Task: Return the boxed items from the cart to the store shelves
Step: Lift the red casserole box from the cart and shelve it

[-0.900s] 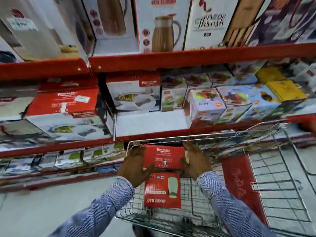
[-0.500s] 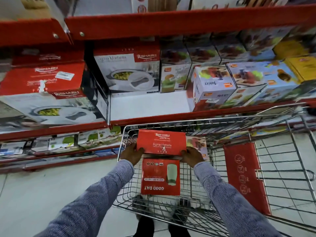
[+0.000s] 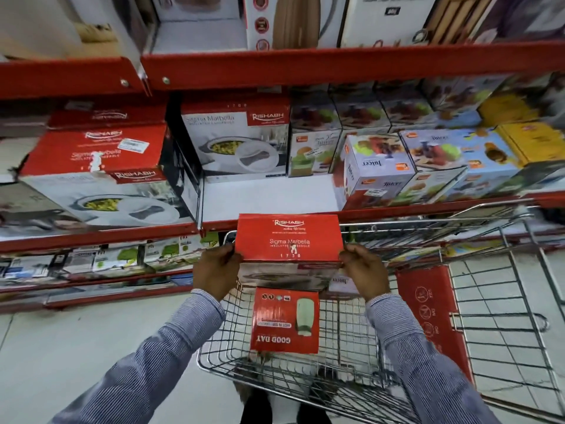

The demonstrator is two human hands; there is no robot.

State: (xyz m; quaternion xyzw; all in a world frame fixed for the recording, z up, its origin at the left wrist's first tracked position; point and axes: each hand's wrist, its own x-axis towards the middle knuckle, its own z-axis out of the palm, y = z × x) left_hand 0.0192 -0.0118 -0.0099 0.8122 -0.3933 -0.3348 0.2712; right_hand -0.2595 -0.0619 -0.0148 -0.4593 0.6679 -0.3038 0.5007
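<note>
Bright, even overhead store lighting; soft glare on the pale floor (image 3: 61,347). Wide-angle distortion bows the red shelves (image 3: 336,67) toward the edges, where boxes blur; the centre stays sharp.

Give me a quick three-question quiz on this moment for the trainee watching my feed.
1. True or false: both the left hand and the right hand grip the red casserole box.
2. Which box lies in the cart below the lifted one? A) yellow box B) red flask box C) blue juicer box
3. Fill in: the bare white gap on the shelf sits between a matching casserole box and the ___ boxes.

Key: 1 true; 2 B; 3 juicer.
</note>
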